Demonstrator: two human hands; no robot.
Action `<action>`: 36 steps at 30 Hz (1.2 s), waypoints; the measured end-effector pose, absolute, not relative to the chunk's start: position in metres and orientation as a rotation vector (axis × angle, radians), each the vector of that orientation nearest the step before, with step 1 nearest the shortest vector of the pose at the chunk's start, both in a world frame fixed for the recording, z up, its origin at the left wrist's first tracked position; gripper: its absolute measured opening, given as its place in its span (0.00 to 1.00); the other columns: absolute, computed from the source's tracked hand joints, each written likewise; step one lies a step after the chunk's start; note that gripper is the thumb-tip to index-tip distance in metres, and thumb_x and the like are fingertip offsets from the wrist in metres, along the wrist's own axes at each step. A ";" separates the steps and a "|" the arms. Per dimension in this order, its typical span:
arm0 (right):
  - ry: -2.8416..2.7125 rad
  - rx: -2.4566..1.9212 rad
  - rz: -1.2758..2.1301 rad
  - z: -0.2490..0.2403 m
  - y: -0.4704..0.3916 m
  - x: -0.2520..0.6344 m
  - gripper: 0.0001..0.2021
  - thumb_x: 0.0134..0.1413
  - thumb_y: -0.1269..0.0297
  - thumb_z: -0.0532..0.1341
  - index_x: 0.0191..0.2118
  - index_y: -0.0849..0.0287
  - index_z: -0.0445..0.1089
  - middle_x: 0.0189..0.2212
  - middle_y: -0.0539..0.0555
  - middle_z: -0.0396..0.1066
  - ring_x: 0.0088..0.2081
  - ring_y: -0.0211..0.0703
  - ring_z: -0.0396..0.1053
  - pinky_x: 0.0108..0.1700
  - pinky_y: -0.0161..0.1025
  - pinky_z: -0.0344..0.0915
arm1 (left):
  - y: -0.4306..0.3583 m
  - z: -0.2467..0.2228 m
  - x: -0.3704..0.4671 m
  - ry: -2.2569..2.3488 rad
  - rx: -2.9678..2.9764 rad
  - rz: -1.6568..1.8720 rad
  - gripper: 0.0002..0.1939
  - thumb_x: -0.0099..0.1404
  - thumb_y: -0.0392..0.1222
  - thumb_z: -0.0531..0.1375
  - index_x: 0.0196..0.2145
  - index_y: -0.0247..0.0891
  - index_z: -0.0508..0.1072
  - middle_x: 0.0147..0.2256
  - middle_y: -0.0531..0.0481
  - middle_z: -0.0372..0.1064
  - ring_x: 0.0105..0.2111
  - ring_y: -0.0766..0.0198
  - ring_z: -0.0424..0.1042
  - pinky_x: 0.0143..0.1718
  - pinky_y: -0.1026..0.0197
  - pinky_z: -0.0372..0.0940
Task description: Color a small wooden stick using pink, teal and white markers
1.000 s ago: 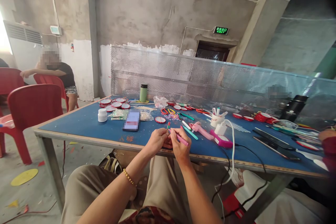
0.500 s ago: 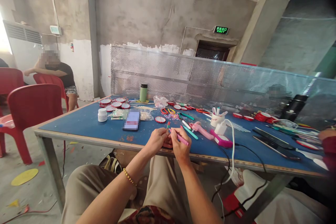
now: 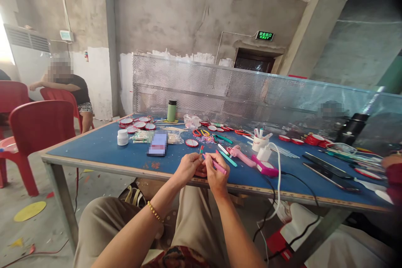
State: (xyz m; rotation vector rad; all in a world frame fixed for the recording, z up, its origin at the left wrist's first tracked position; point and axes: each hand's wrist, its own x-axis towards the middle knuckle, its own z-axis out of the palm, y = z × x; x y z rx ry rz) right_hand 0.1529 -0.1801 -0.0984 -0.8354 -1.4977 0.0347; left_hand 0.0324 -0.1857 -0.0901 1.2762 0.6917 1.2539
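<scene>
Pinches a pink pen (image 3: 216,166) in the right hand (image 3: 217,181), fingers closed round its barrel. Grips a slim piece with a green and red tip (image 3: 201,150) in the left hand (image 3: 187,169), fingers shut on its lower part; too small to make out fully. Has both hands close together at the near edge of the blue table (image 3: 103,150), about midway along it, with the pen angled toward the slim piece; cannot tell whether touching.

Shows a teal pen (image 3: 230,160) just beyond the right hand, then a pink tool (image 3: 245,158) and a magenta box (image 3: 266,166) toward the right end. Shows a red-rimmed disc (image 3: 191,143) beyond the left hand, a phone (image 3: 157,144) left of that disc, and a white jar (image 3: 122,137) nearer the left edge.

Has a green bottle (image 3: 171,112) by the far edge, teal-handled pliers (image 3: 224,139) farther right, and a cup of pens (image 3: 259,144) beyond the magenta box. Includes a seated person (image 3: 80,88) past the left edge and another person's sleeve (image 3: 394,180) at the right end
</scene>
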 end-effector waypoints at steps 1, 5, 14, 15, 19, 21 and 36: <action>-1.502 -0.832 0.033 -0.098 -0.180 0.153 0.11 0.63 0.61 0.58 0.29 0.57 0.69 0.24 0.51 0.74 0.23 0.39 0.69 0.34 0.38 0.68 | -0.185 -0.091 0.033 0.691 1.278 1.254 0.21 0.54 0.57 0.65 0.28 0.35 0.67 0.24 0.53 0.67 0.23 0.65 0.71 0.31 0.57 0.73; -1.530 -0.809 0.024 -0.098 -0.179 0.153 0.12 0.63 0.61 0.57 0.29 0.57 0.69 0.23 0.51 0.73 0.23 0.38 0.69 0.32 0.37 0.67 | -0.184 -0.092 0.033 0.688 1.287 1.267 0.22 0.54 0.58 0.65 0.27 0.35 0.66 0.23 0.54 0.65 0.23 0.65 0.71 0.30 0.58 0.73; -1.498 -0.828 0.043 -0.099 -0.178 0.154 0.11 0.63 0.61 0.58 0.29 0.57 0.68 0.22 0.50 0.73 0.22 0.38 0.68 0.32 0.37 0.68 | -0.184 -0.091 0.033 0.687 1.285 1.248 0.21 0.55 0.57 0.64 0.29 0.35 0.68 0.24 0.53 0.68 0.23 0.64 0.72 0.31 0.58 0.73; -1.491 -0.827 0.053 -0.099 -0.178 0.153 0.11 0.62 0.61 0.58 0.29 0.57 0.69 0.23 0.50 0.73 0.21 0.38 0.68 0.32 0.37 0.68 | -0.184 -0.091 0.032 0.690 1.286 1.245 0.20 0.55 0.57 0.64 0.29 0.35 0.68 0.24 0.52 0.68 0.23 0.64 0.73 0.32 0.57 0.73; -1.498 -0.822 0.065 -0.099 -0.178 0.153 0.11 0.62 0.61 0.58 0.29 0.57 0.69 0.23 0.50 0.74 0.22 0.38 0.69 0.32 0.37 0.68 | -0.183 -0.092 0.033 0.702 1.288 1.240 0.21 0.55 0.59 0.64 0.28 0.36 0.67 0.24 0.53 0.68 0.23 0.64 0.73 0.33 0.56 0.74; -1.513 -0.816 0.059 -0.098 -0.178 0.152 0.12 0.63 0.61 0.58 0.29 0.57 0.69 0.23 0.51 0.74 0.22 0.38 0.69 0.32 0.37 0.68 | -0.183 -0.092 0.033 0.701 1.293 1.247 0.22 0.54 0.59 0.63 0.27 0.36 0.66 0.24 0.53 0.68 0.23 0.64 0.72 0.32 0.56 0.74; -1.535 -0.805 0.040 -0.099 -0.179 0.153 0.11 0.63 0.61 0.58 0.29 0.57 0.68 0.22 0.50 0.73 0.23 0.38 0.69 0.32 0.36 0.67 | -0.184 -0.092 0.033 0.719 1.306 1.277 0.20 0.56 0.57 0.63 0.25 0.36 0.64 0.23 0.55 0.65 0.23 0.64 0.72 0.31 0.57 0.73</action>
